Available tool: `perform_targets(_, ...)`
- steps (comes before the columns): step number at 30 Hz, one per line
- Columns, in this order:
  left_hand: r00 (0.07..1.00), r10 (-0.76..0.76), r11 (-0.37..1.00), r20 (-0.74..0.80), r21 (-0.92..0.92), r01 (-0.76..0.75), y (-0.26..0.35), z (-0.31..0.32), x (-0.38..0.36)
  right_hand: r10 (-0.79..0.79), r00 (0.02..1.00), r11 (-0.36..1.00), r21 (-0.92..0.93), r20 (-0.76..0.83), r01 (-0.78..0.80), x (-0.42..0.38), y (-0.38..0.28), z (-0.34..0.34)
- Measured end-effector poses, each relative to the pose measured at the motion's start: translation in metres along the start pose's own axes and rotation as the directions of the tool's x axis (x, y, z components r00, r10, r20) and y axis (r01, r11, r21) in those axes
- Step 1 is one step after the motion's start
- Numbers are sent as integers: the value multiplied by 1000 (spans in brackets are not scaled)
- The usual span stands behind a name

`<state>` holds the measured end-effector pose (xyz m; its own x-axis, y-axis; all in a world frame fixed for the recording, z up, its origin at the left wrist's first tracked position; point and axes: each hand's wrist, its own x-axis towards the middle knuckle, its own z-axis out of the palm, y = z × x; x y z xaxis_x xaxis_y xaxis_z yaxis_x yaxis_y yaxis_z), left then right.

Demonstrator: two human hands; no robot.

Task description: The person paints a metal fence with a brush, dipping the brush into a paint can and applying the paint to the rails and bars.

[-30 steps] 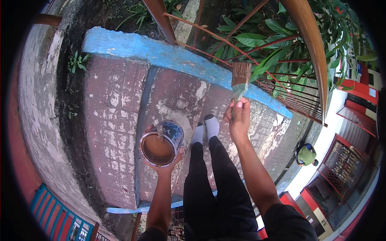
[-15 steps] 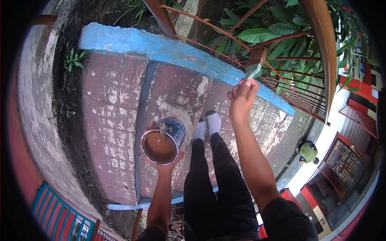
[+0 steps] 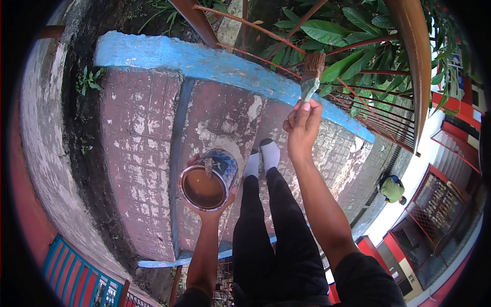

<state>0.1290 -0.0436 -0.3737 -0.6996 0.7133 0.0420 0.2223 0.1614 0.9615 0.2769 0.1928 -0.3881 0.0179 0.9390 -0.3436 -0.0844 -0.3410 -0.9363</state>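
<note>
My left hand [image 3: 208, 215] is wrapped round a paint can [image 3: 225, 162] with a blue patterned side, tilted so that its open top faces me. Brown paint [image 3: 202, 190] lies inside, and a drip streak runs down the outside from the rim. In my right hand [image 3: 303, 130], pinched by the handle, is a paintbrush [image 3: 313, 67] with brown-coated bristles pointing away from me. Its bristles overlap the thin reddish-brown bars of the metal railing [image 3: 276, 37] in this view. A thick brown handrail [image 3: 415, 66] curves past on the right.
My socked feet [image 3: 270, 155] stand on worn maroon steps [image 3: 138, 133] with a chipped blue edge [image 3: 204, 60]. Leafy plants [image 3: 327, 31] push through the railing. A rough wall [image 3: 43, 133] runs along the left. Lower down on the right, a person in green [image 3: 392, 189] is bent over.
My right hand and the paintbrush have shifted slightly left and up along the railing. The can stays almost where it was in my left hand.
</note>
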Motion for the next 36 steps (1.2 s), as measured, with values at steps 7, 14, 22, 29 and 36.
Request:
perform_targets(7, 996, -87, 996, 20, -32, 88, 12, 12, 2, 17, 1000, 999, 52, -12, -17, 15, -2, -13)
perform_targets(14, 998, -58, 998, 28, -9, 58, 9, 16, -1, 21, 995, 1000, 6, -93, -20, 10, 0, -29)
perform_targets(22, 999, -30, 999, 44, 35, 28, 2, 17, -3, -165, 986, 865, -480, 2, 146, -2, 6, -29)
perform_targets(29, 998, -33, 998, 50, 63, 30, 1, 19, -8, -297, 955, 787, -567, -4, 243, 22, -8, 14)
perform_targets(36, 999, 35, 999, 34, 29, -36, 1, 23, -8, -376, 927, 722, -625, 6, 297, 13, 18, 15)
